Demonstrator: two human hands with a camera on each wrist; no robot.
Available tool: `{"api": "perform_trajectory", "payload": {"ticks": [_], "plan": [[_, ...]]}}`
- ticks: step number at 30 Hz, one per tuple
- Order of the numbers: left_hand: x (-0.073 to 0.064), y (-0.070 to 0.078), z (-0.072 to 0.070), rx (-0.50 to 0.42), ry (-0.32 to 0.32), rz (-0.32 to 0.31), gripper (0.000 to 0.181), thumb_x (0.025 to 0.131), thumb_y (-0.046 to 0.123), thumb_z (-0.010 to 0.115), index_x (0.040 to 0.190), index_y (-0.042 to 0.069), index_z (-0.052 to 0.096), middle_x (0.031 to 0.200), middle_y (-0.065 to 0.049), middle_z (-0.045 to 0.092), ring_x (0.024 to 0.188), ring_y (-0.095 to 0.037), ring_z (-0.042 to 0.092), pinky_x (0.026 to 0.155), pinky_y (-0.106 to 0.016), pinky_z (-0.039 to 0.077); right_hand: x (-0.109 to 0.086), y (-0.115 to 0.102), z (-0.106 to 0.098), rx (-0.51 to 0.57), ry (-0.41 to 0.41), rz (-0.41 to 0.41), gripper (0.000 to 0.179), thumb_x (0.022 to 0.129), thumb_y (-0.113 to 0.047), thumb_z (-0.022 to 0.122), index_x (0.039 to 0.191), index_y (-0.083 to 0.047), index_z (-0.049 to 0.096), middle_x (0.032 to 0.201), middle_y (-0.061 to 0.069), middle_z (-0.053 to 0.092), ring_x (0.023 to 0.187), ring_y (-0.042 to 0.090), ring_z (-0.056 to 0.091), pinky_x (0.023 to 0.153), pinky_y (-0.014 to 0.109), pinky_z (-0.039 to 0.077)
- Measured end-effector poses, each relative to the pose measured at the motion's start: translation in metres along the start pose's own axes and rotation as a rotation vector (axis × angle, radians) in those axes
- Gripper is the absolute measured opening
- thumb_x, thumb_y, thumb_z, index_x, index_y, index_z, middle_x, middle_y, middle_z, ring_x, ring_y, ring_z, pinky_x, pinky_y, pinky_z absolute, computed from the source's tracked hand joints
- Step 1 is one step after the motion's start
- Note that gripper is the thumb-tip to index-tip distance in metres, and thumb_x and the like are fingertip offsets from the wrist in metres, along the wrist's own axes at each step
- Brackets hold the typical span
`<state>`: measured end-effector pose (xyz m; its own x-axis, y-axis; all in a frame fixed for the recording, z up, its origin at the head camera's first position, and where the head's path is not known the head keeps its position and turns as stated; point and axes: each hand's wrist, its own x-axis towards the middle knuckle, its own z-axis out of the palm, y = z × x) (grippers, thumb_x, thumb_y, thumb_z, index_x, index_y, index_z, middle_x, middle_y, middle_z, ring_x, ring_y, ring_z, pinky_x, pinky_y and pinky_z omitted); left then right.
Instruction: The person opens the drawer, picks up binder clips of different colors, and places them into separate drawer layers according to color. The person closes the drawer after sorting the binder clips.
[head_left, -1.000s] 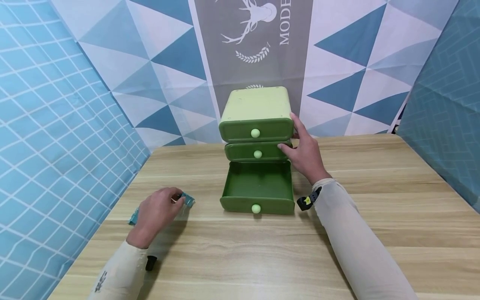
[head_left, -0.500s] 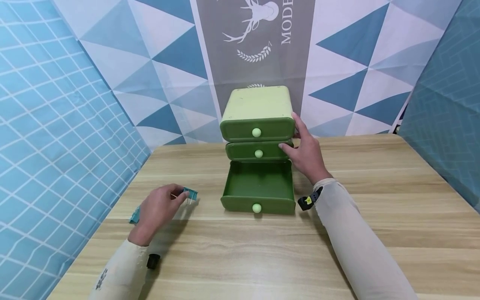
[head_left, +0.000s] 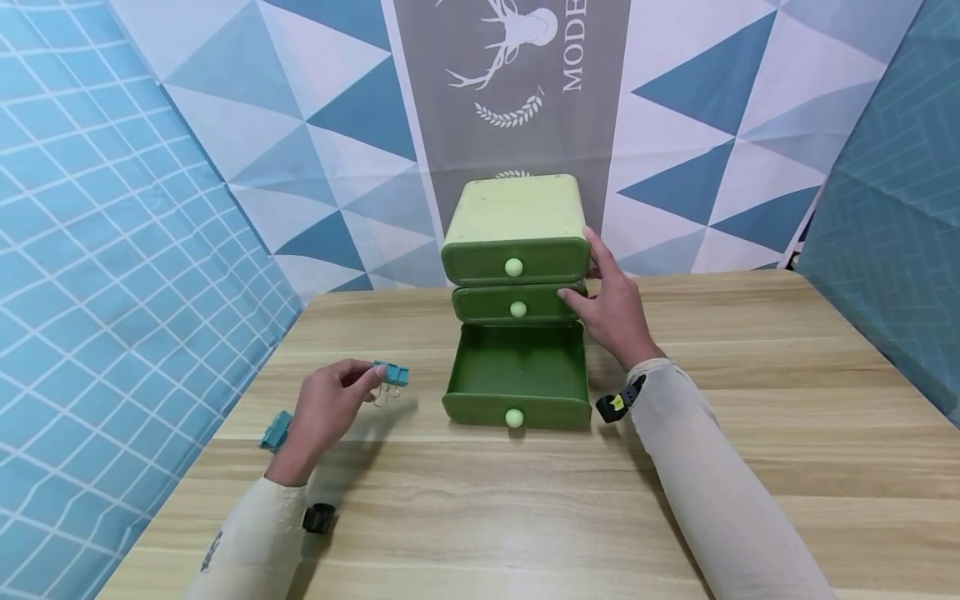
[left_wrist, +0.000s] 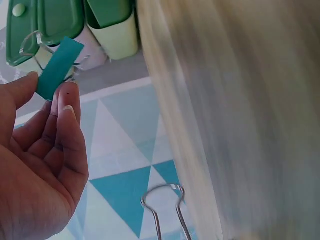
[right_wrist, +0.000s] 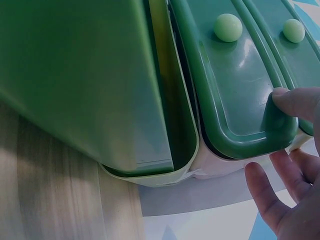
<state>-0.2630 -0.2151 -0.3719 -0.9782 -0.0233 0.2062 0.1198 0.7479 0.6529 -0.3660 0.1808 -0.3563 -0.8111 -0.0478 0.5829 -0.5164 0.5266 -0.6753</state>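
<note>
My left hand [head_left: 326, 417] pinches a teal binder clip [head_left: 393, 375] between thumb and fingers above the table, left of the drawer cabinet [head_left: 517, 204]. The clip's wire handles hang below it; in the left wrist view its teal body [left_wrist: 60, 67] shows at the fingertips. My right hand [head_left: 615, 312] rests on the cabinet's right front corner. Its thumb touches the front of the middle drawer [head_left: 480, 304], and its other fingers lie along the side, fairly straight. The bottom drawer [head_left: 551, 410] is pulled out, with nothing visible inside; the upper two are closed.
A second teal binder clip [head_left: 276, 430] lies on the wooden table [head_left: 480, 508], left of my left wrist. Its wire handle [left_wrist: 162, 190] shows large in the left wrist view. Patterned cloth walls [head_left: 337, 150] stand behind and at both sides.
My left hand has lifted the binder clip and moved it slightly right and away from me, uncovering more of the second clip. My right hand and the drawers have stayed put.
</note>
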Motion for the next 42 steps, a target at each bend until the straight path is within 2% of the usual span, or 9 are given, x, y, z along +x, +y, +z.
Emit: {"api": "perform_trajectory", "payload": {"ticks": [11, 15, 22, 28, 36, 42], "plan": [[0.009, 0.029, 0.019, -0.208, -0.067, -0.033, 0.048, 0.097, 0.052, 0.061, 0.116, 0.01, 0.073, 0.098, -0.006, 0.072, 0.084, -0.019, 0.069, 0.076, -0.043, 0.056, 0.0, 0.001, 0.0, 0.01, -0.002, -0.002, 0.093, 0.091, -0.018, 0.076, 0.159, -0.042, 0.017, 0.144, 0.009, 0.053, 0.119, 0.027, 0.058, 0.077, 0.046, 0.057], [0.014, 0.042, 0.028, -0.251, -0.089, -0.018, 0.042, 0.098, 0.048, 0.062, 0.115, 0.012, 0.073, 0.098, -0.006, 0.072, 0.083, -0.02, 0.07, 0.075, -0.04, 0.056, 0.0, 0.001, 0.001, 0.004, -0.005, 0.001, 0.094, 0.091, -0.019, 0.076, 0.159, -0.044, 0.016, 0.144, 0.008, 0.053, 0.119, 0.027, 0.058, 0.077, 0.046, 0.058], [0.026, 0.067, 0.049, -0.298, -0.151, 0.047, 0.031, 0.099, 0.038, 0.064, 0.113, 0.012, 0.074, 0.096, -0.005, 0.072, 0.081, -0.021, 0.07, 0.076, -0.04, 0.054, 0.0, 0.0, 0.0, 0.005, -0.008, 0.013, 0.094, 0.091, -0.019, 0.076, 0.159, -0.044, 0.015, 0.144, 0.009, 0.053, 0.119, 0.028, 0.057, 0.078, 0.048, 0.057], [0.032, 0.088, 0.068, -0.269, -0.198, 0.094, 0.028, 0.1, 0.035, 0.063, 0.109, 0.011, 0.075, 0.093, -0.003, 0.071, 0.08, -0.018, 0.069, 0.075, -0.037, 0.055, 0.0, -0.001, 0.0, 0.014, -0.011, 0.02, 0.093, 0.092, -0.02, 0.075, 0.159, -0.045, 0.015, 0.145, 0.009, 0.051, 0.12, 0.028, 0.057, 0.078, 0.048, 0.057], [0.038, 0.111, 0.092, -0.128, -0.288, 0.189, 0.025, 0.101, 0.032, 0.062, 0.108, 0.013, 0.077, 0.091, 0.001, 0.07, 0.077, -0.013, 0.066, 0.071, -0.034, 0.053, 0.001, -0.002, -0.001, 0.016, -0.009, 0.023, 0.094, 0.092, -0.019, 0.075, 0.159, -0.045, 0.014, 0.149, 0.008, 0.047, 0.122, 0.03, 0.056, 0.081, 0.049, 0.057], [0.038, 0.121, 0.107, -0.04, -0.321, 0.25, 0.024, 0.101, 0.032, 0.062, 0.105, 0.014, 0.078, 0.084, 0.006, 0.07, 0.071, -0.009, 0.063, 0.066, -0.031, 0.051, -0.001, -0.003, -0.001, 0.013, -0.019, 0.032, 0.094, 0.092, -0.02, 0.075, 0.159, -0.044, 0.015, 0.145, 0.01, 0.051, 0.121, 0.029, 0.056, 0.08, 0.049, 0.057]]}}
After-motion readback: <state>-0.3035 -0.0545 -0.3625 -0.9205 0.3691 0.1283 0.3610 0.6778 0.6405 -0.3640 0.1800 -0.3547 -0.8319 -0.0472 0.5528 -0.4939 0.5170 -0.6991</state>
